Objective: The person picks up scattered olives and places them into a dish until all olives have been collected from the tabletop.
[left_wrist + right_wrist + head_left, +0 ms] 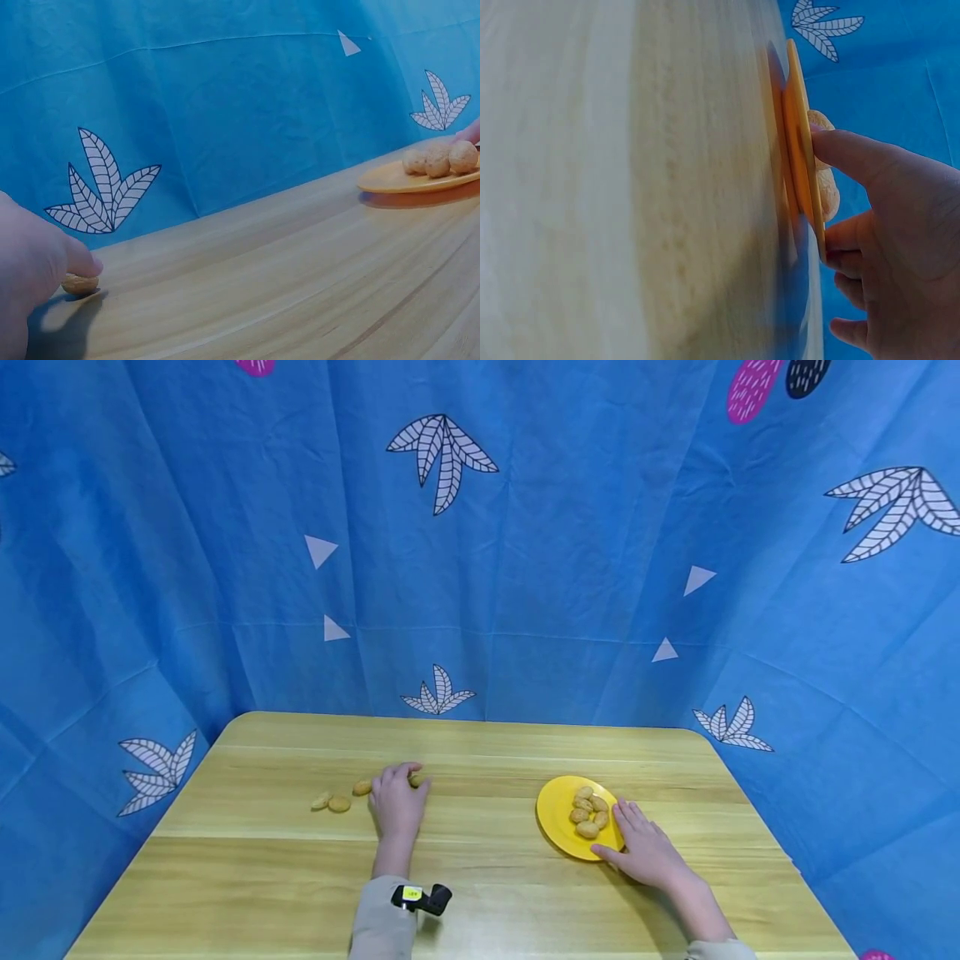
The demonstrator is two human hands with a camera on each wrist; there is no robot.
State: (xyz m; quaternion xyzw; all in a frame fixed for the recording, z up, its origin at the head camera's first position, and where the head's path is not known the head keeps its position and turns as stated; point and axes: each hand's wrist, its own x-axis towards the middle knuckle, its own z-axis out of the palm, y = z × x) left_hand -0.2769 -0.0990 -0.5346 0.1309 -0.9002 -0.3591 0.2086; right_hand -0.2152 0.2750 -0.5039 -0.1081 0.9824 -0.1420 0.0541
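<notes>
On the left of the table, my left hand holds a peanut between thumb and fingers. The left wrist view shows that peanut low at the tabletop under the thumb, the other fingers largely out of sight. Several more peanuts lie just left of this hand. My right hand grips the near right rim of a yellow plate. In the right wrist view its thumb lies over the rim and the fingertips meet the edge further along. Several peanuts sit on the plate.
The light wooden table has rounded far corners. Behind it and at both sides hangs a blue patterned cloth. A small black device is strapped on the left sleeve.
</notes>
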